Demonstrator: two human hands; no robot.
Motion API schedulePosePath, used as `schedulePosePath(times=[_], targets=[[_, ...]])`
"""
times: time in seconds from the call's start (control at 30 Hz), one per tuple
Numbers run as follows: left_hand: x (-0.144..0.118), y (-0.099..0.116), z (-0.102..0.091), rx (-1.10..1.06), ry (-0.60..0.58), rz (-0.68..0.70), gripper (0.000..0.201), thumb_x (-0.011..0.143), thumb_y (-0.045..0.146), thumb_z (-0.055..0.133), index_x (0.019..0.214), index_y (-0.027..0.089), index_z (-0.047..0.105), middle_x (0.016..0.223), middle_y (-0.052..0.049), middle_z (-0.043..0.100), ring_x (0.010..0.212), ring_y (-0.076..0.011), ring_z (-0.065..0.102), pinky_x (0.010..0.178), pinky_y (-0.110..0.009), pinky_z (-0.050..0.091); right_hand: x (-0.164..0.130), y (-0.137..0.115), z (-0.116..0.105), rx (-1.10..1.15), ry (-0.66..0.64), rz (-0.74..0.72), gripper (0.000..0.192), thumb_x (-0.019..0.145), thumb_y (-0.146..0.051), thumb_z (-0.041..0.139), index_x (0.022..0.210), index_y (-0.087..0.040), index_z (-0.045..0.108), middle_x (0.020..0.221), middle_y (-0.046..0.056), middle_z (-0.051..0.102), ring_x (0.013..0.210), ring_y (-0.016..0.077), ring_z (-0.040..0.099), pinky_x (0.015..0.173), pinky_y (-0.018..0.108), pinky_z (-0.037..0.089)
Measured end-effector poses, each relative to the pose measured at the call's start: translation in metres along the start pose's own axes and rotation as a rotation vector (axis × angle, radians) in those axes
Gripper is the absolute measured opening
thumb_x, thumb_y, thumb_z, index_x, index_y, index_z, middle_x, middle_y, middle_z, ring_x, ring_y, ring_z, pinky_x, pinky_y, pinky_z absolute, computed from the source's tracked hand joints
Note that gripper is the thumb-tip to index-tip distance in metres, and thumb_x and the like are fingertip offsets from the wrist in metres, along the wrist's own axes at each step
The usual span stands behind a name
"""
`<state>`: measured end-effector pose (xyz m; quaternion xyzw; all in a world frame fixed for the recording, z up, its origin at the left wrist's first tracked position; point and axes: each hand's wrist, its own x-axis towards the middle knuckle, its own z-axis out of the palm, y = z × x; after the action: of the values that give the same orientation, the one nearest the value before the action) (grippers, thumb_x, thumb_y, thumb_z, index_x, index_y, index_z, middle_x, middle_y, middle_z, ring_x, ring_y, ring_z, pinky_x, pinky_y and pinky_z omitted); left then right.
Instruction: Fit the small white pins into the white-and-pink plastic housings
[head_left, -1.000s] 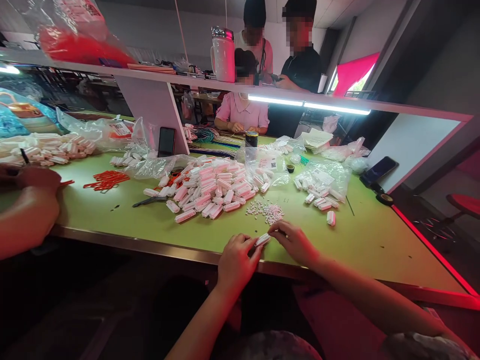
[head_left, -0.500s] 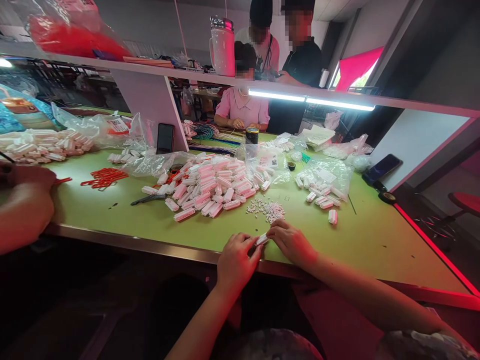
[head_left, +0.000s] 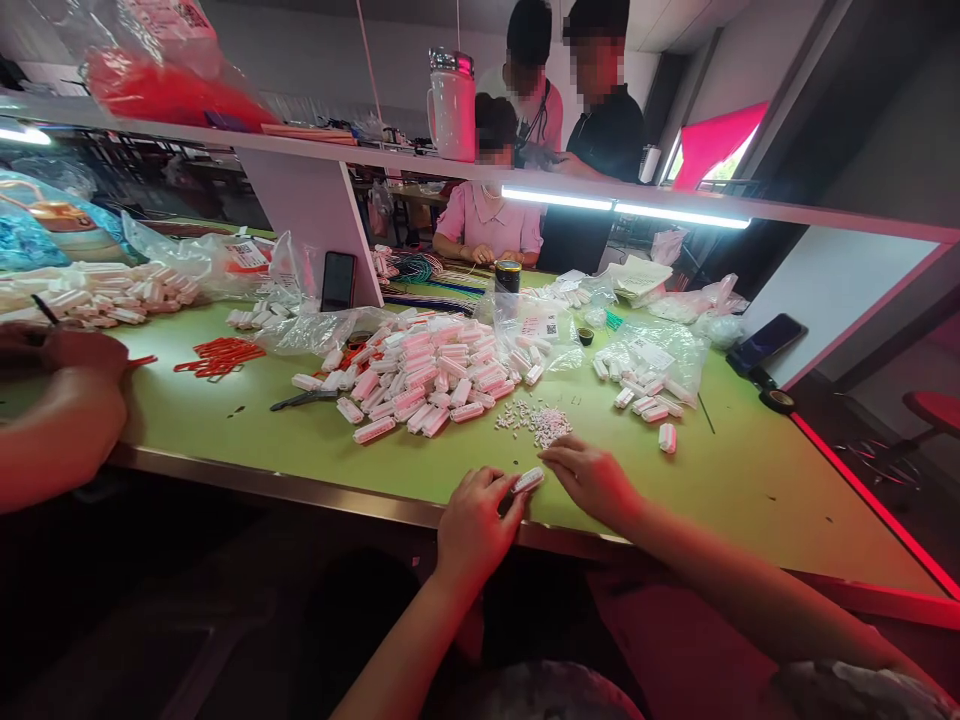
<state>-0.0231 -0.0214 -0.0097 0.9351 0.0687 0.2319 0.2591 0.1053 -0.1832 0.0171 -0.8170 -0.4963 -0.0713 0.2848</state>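
Note:
My left hand [head_left: 474,520] pinches a white plastic connector housing [head_left: 529,480] between thumb and fingers, just above the table's front edge. The housing's far end sticks out to the right. My right hand [head_left: 596,480] is apart from it, fingertips drawn together at the near edge of a scatter of tiny white pegs [head_left: 551,427]. Whether a peg sits between those fingertips is too small to tell. Beyond my hands lies a large heap of similar white housings [head_left: 427,375].
Scissors [head_left: 304,398] lie left of the heap. A plastic bag [head_left: 667,355] with more housings is at right, near a loose housing [head_left: 667,438] and a phone [head_left: 769,345]. Orange strips [head_left: 219,357] lie near a co-worker's hand [head_left: 86,365]. A lit shelf [head_left: 637,190] spans the table.
My right hand has come away from the housing and shifted slightly up toward the tiny pegs. The left hand keeps the housing, now more exposed. The view has shifted slightly.

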Motion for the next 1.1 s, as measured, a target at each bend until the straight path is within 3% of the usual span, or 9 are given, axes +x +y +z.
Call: schedulePosePath(times=[0.07,0.2,0.37,0.47,0.7,1.1], targets=[[0.0,-0.001,0.001,0.006,0.01,0.01,0.019,0.095,0.032,0.059,0.106,0.022,0.072,0.096,-0.005,0.067,0.092,-0.0225,0.06,0.083,-0.035,0.049,0.017,0.005,-0.004,-0.067,-0.032,0.043,0.022,0.1,-0.021,0.052,0.101,-0.021,0.073,0.1,0.006,0.07,0.089,0.0171,0.067,0.079,0.026,0.049],[-0.001,-0.002,0.001,0.014,0.031,0.026,0.019,0.095,0.031,0.059,0.106,0.022,0.071,0.099,-0.005,0.069,0.093,-0.0223,0.061,0.083,-0.034,0.049,0.05,0.008,-0.007,-0.225,-0.242,0.118,0.019,0.097,-0.018,0.055,0.097,-0.019,0.074,0.101,0.006,0.069,0.091,0.0166,0.065,0.077,0.024,0.045],[-0.001,-0.001,-0.001,-0.001,-0.002,0.004,0.02,0.095,0.032,0.059,0.107,0.022,0.071,0.099,-0.005,0.068,0.093,-0.0228,0.061,0.082,-0.034,0.049,0.064,0.01,-0.001,-0.293,-0.397,0.111,0.02,0.095,-0.012,0.055,0.092,-0.019,0.073,0.102,0.007,0.067,0.091,0.0177,0.064,0.074,0.025,0.043],[-0.001,0.0,-0.002,-0.014,0.001,-0.008,0.02,0.095,0.033,0.058,0.106,0.023,0.071,0.097,-0.005,0.068,0.092,-0.0223,0.061,0.08,-0.033,0.048,0.057,0.013,0.001,-0.229,-0.346,0.083,0.018,0.095,-0.011,0.053,0.091,-0.018,0.069,0.1,0.007,0.065,0.087,0.0168,0.062,0.074,0.025,0.043],[-0.001,0.001,0.001,-0.003,0.01,-0.012,0.017,0.095,0.032,0.058,0.104,0.024,0.071,0.093,-0.003,0.067,0.091,-0.022,0.06,0.08,-0.033,0.046,0.021,0.004,0.002,0.188,-0.074,-0.065,0.014,0.097,-0.014,0.053,0.087,-0.019,0.062,0.089,0.003,0.063,0.086,0.0159,0.06,0.079,0.027,0.046],[-0.001,-0.001,0.003,0.012,0.023,-0.009,0.016,0.095,0.031,0.06,0.102,0.023,0.071,0.092,-0.004,0.067,0.09,-0.0212,0.06,0.079,-0.034,0.047,0.002,-0.002,0.006,-0.124,-0.11,-0.183,0.019,0.101,-0.019,0.048,0.094,-0.019,0.066,0.095,0.006,0.065,0.079,0.0158,0.062,0.072,0.027,0.048]])
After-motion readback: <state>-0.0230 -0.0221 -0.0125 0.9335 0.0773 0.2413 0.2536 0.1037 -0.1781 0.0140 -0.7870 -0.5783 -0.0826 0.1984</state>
